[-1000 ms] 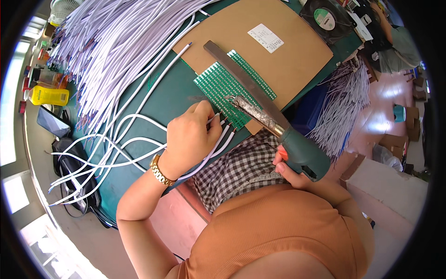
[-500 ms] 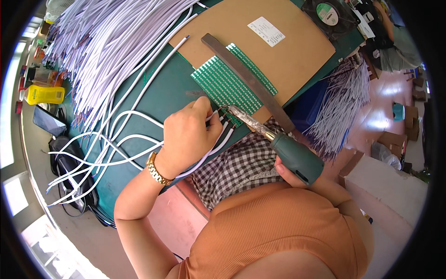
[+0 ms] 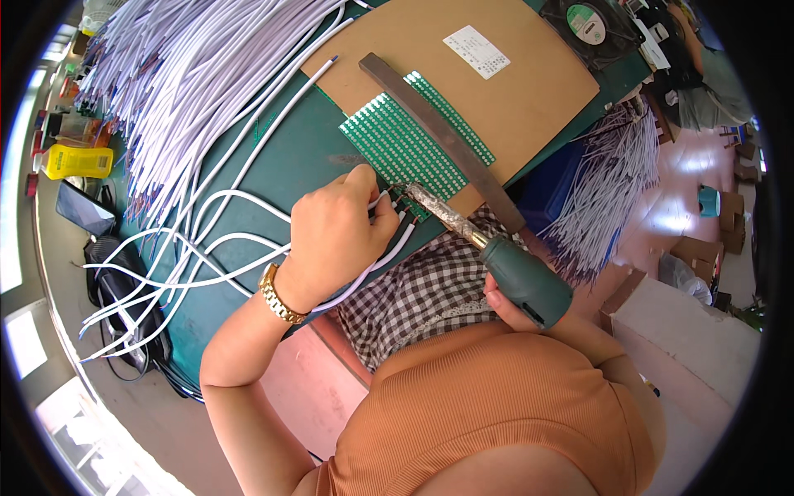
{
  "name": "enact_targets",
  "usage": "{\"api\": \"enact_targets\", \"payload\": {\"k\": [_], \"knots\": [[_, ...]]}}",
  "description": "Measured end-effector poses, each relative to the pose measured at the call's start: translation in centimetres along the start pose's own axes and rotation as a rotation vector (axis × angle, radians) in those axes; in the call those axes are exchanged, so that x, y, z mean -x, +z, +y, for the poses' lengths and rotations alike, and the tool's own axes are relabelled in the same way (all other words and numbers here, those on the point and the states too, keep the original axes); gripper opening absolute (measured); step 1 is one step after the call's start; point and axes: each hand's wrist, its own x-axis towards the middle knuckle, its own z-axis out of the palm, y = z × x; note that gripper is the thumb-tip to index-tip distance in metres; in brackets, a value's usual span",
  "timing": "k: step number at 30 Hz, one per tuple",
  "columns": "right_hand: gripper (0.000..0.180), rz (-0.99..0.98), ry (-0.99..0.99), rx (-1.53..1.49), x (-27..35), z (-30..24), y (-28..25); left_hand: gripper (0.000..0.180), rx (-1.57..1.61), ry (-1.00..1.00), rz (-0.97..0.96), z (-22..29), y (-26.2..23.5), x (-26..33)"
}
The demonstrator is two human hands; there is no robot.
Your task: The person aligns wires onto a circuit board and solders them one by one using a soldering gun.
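Observation:
My left hand (image 3: 343, 227) is closed in a pinch on a white cable (image 3: 383, 198), its end at the near edge of a green circuit board (image 3: 405, 145) with rows of pads. My right hand (image 3: 509, 310) grips the dark green handle of a soldering iron (image 3: 527, 281), most of its fingers hidden behind the handle. The iron's crusted barrel slants up and left, its tip at the board's edge beside the pinched cable. Other white cables end along that same edge. A dark flat bar (image 3: 442, 140) lies across the board, over a brown cardboard sheet (image 3: 529, 99).
A large bundle of white cables (image 3: 207, 74) covers the far left of the green table (image 3: 273, 169). A yellow bottle (image 3: 78, 162), a phone (image 3: 85, 207) and a black case (image 3: 116, 281) sit at the left edge. A fan (image 3: 587, 31) stands far right; more cables (image 3: 595, 198) hang below it.
Both hands stay almost where they were. The soldering iron has shifted very slightly up and left, its tip still at the board's edge.

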Motion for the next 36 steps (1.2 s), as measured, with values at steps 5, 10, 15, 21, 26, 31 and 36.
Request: {"api": "enact_targets", "payload": {"k": [5, 10, 15, 21, 26, 31, 36], "knots": [[0.008, 0.033, -0.065, 0.040, 0.2, 0.5, 0.2, 0.015, 0.000, -0.011, 0.005, 0.0, 0.0, 0.0], [0.012, -0.057, -0.040, 0.010, 1.3, 2.4, -0.6, 0.015, 0.020, -0.027, 0.014, 0.1, 0.1, -0.1], [0.039, -0.009, -0.212, -0.143, 0.9, 2.6, -0.9, 0.015, 0.016, -0.031, 0.002, 0.1, 0.0, -0.1], [0.035, -0.006, -0.200, -0.133, 0.5, 2.1, -1.0, 0.015, 0.023, -0.040, 0.010, 0.2, 0.0, 0.1], [0.034, 0.037, -0.146, -0.194, 0.1, 1.9, -1.0, 0.015, 0.022, -0.029, -0.035, -0.1, -0.3, -0.1], [0.031, 0.078, -0.190, -0.193, -0.4, 1.8, -0.9, 0.016, -0.028, -0.019, -0.020, 0.3, -0.2, 0.4], [0.031, 0.026, -0.184, -0.079, 0.3, 3.0, -1.5, 0.016, -0.242, 0.173, -0.042, 1.0, -2.6, -0.1]]}}
